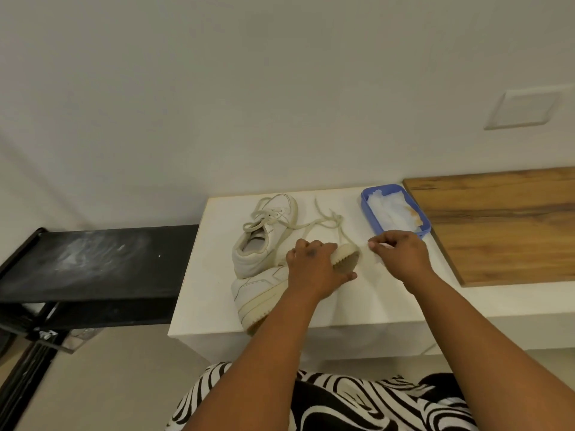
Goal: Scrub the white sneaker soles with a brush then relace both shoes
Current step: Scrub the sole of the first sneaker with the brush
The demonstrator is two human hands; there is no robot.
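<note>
Plain pale wall backs a white counter (205,275), with a black shelf (93,259) to one side and a wooden board (497,228) to the other. On the counter, the far sneaker (270,241) stands upright with its lace slack but threaded. The near sneaker (258,297) lies on its side, sole edge toward the camera, and a loose lace (329,220) trails beside a blue tray (365,200) of wipes. The left hand (311,269) has its grip closed round the brush (343,259), just above the near sneaker's toe. The right hand (401,256) pinches a pale scrap (381,245); tissue or lace end, I cannot tell. That sole looks yellowed, so scrubbing seems barely begun, and all the relacing remains.
</note>
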